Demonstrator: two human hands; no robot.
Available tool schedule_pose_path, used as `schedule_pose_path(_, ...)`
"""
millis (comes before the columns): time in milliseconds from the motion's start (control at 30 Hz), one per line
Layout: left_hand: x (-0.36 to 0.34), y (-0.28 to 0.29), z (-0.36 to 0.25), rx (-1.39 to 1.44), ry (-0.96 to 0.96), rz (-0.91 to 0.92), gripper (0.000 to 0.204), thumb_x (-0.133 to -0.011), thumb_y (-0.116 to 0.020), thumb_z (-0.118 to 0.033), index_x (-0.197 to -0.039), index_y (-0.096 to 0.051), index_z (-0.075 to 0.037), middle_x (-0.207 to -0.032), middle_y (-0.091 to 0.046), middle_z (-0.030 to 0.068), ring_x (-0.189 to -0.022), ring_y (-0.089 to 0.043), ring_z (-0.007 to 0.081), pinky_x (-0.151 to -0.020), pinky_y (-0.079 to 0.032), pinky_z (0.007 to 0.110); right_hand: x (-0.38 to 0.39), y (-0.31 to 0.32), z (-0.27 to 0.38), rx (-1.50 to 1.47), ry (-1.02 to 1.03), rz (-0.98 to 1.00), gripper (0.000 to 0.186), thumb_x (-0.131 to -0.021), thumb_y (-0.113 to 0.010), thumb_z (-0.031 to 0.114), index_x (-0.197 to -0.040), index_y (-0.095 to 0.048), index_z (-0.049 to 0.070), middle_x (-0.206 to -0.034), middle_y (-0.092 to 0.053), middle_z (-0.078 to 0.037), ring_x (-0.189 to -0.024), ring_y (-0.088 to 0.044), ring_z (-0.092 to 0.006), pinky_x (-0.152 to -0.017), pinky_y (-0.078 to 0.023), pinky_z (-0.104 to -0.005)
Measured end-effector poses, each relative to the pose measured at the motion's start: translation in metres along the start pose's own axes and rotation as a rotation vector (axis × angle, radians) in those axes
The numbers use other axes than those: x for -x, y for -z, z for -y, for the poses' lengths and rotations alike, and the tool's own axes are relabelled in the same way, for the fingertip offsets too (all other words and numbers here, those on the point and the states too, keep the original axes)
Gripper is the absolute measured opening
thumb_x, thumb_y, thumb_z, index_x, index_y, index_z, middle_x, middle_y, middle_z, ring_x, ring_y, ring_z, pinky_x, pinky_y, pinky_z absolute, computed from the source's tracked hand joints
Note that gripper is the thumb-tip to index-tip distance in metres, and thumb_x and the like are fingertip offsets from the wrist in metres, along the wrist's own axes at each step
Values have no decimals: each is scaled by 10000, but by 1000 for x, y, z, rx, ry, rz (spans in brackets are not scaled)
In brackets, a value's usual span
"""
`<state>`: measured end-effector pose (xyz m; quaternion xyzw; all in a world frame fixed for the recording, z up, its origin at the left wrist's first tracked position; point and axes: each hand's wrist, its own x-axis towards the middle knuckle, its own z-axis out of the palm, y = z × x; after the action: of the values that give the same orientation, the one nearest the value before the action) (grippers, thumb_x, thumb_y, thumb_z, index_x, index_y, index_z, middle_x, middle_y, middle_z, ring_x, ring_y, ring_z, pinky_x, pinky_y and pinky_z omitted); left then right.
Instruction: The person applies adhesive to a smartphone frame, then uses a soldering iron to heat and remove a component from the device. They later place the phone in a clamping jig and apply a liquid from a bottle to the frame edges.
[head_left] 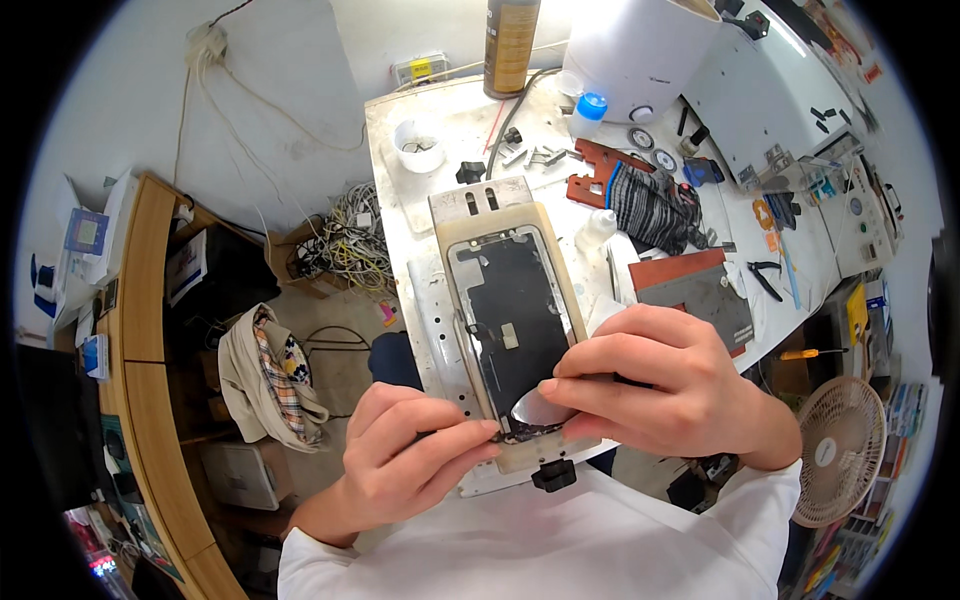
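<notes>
A dark phone screen assembly [505,300] lies in a metal holding fixture [480,205] on the white bench. My right hand [660,390] grips a thin, shiny silver pry blade [538,407], whose rounded end rests at the screen's lower part. My left hand [415,455] has curled fingers, with its fingertips pressed at the lower left edge of the screen and fixture; whether they hold something small is hidden. A black clamp knob [553,475] sits at the fixture's near end.
Around the fixture are a white cup [418,145], small dropper bottle [597,228], tall spray can [508,48], white cylindrical machine [637,55], gloves [650,210], mat [690,298] and pliers [765,282]. A fan [838,450] stands at right, wooden shelving [145,280] at left.
</notes>
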<state>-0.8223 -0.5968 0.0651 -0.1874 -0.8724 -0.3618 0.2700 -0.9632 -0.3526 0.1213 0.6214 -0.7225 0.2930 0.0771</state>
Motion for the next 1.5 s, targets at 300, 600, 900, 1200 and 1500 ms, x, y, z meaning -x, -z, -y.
schedule_pose_path(300,4,-5,6,23,-19,-46,352,-685,-942,-150,-1010,-816,-104,-897,-678,-24,-794,-571,188,-659,-448,303,-9,1,-4,80,42,13,368,-689,-885,282,-1016,-839,120,-1063,-755,25,-876,-655,-181,-708,-532,-303)
schedule_pose_path(600,3,-4,7,40,-18,-39,366,-675,-948,-148,-1012,-812,-101,-896,-680,-20,-792,-573,191,-655,-442,309,-12,3,-6,128,49,22,280,-728,-845,247,-981,-806,134,-1073,-731,38,-947,-675,-139,-809,-511,-307)
schedule_pose_path(900,2,-3,7,31,-17,-28,362,-675,-946,-144,-1008,-811,-98,-890,-676,-15,-788,-574,196,-655,-447,315,-8,0,-7,102,50,-7,280,-721,-853,225,-975,-800,122,-1067,-728,29,-939,-673,-150,-797,-510,-314)
schedule_pose_path(1200,0,-3,7,20,-30,-26,355,-679,-939,-154,-1006,-813,-95,-876,-671,-16,-781,-570,194,-655,-448,315,-7,-2,-10,65,61,-4,270,-747,-854,211,-982,-794,91,-1073,-726,15,-955,-678,-160,-819,-518,-329)
schedule_pose_path(1500,0,-3,5,25,-26,-20,357,-682,-936,-154,-1013,-815,-99,-885,-672,-21,-790,-570,191,-662,-445,315,-9,-3,-11,-33,70,51,283,-760,-852,218,-999,-807,72,-1115,-751,-6,-995,-689,-192,-833,-528,-342)
